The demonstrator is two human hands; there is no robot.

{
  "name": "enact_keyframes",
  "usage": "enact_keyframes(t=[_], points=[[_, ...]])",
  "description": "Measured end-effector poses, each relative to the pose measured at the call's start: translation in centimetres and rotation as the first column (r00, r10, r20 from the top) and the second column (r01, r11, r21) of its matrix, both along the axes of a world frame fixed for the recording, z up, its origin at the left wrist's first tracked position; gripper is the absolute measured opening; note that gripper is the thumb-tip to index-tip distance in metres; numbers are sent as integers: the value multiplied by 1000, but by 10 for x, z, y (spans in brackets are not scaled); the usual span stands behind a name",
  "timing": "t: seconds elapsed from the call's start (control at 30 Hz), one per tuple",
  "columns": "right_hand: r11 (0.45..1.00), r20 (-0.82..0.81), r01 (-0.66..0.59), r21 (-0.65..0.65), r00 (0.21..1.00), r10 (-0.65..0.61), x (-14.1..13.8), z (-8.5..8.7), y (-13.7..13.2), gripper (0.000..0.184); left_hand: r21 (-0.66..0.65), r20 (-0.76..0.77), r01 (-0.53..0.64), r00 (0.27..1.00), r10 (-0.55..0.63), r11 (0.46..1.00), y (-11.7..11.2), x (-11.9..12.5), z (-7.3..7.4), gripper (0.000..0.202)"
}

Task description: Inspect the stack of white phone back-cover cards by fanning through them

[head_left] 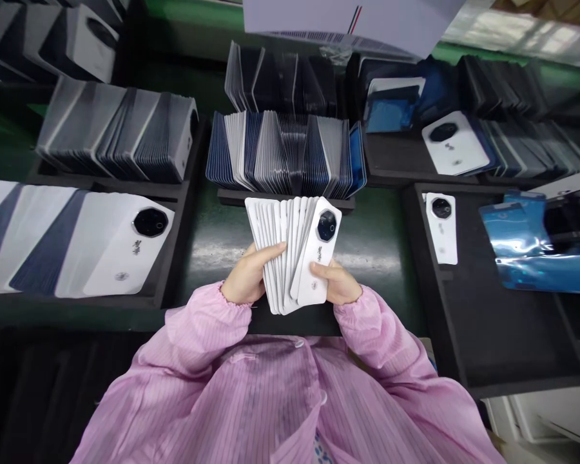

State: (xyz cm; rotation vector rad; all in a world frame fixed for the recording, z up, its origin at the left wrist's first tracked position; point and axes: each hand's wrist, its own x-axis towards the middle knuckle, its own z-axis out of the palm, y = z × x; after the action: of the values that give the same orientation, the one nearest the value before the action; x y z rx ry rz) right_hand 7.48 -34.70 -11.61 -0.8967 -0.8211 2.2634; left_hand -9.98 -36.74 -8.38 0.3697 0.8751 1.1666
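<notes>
At the far left, on a dark tray (77, 306), big white covers (111, 248) lie flat and overlapped. I count four or five, and only the top one shows its black camera ring. Behind them a slanted stack (120, 132) stands on edge, too dense to count.

In the middle a person holds a fan (290, 251) of white phone covers close to the chest, just above the green table (217, 238). The left hand (245, 278) is closed on the lower left side of the fan, with the thumb across the front and the fingers behind. The right hand (337, 283) is clamped on the lower end of the front cover, thumb on its face. I see about fourteen edges in the fan, but they overlap too closely for an exact number.

I judge each cover to be thin, light and stiff, with a glossy face that slides easily on its neighbour and may scratch. The safe place to hold seems to be the long edges and the lower end, away from the camera ring.

Behind the fan two rows (285, 151) of covers stand on edge. To the right, one lone cover (442, 225) lies on a black tray (488, 322), beside at least two blue bags (522, 248).
</notes>
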Motion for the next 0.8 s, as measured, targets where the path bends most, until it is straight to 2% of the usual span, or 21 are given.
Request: enact_keyframes(t=[0.13,0.27,0.47,0.8], points=[[996,90,27,82,995,-34,13,6,6,59,-23,25,28,999,-27,999,2,-4,-1,49],[982,161,143,128,974,-162,22,8,10,58,-72,87,41,996,-35,997,3,-6,1,48],[970,165,195,143,962,-217,23,9,12,50,-145,113,53,993,-36,988,5,-7,4,61],[956,124,263,134,952,-279,27,7,17,58,-46,34,55,998,-54,997,2,-10,0,56]])
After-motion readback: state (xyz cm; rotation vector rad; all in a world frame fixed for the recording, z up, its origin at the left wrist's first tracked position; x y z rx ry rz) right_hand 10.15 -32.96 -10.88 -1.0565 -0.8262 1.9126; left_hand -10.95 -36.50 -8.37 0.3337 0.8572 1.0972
